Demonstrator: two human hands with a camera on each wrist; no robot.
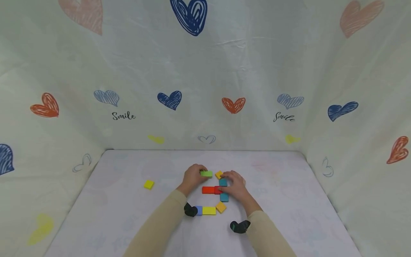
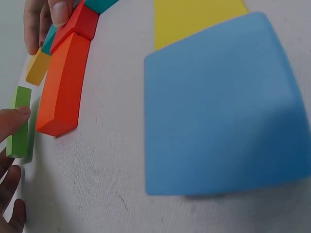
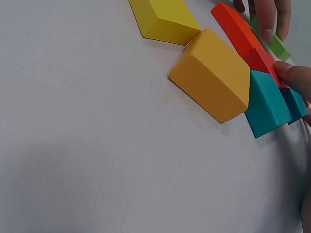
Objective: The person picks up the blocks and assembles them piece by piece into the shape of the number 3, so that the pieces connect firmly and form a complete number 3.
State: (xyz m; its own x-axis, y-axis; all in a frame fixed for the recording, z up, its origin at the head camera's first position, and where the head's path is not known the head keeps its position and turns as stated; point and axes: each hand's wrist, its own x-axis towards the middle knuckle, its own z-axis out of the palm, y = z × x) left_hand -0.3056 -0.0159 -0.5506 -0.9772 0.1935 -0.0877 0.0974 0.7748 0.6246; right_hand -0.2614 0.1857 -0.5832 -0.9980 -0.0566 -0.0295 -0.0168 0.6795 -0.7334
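My left hand (image 1: 191,178) pinches a long green block (image 1: 207,174) between thumb and fingers, at the upper left of a block figure. My right hand (image 1: 237,185) is at the figure's right side, thumb on a red block (image 3: 262,63) and fingertips at the upper orange block (image 1: 218,174). Beneath that hand, a teal block (image 1: 223,182) lies above the red one and a second teal block (image 1: 224,197) below it. An orange-red block (image 1: 208,190) extends left from the red block.
A lower orange block (image 1: 221,207) meets a yellow block (image 1: 209,210), which adjoins a blue block (image 2: 223,107) along the near side. One yellow block (image 1: 149,184) lies apart on the left of the white table (image 1: 276,214). Heart-printed cloth (image 1: 257,71) hangs behind.
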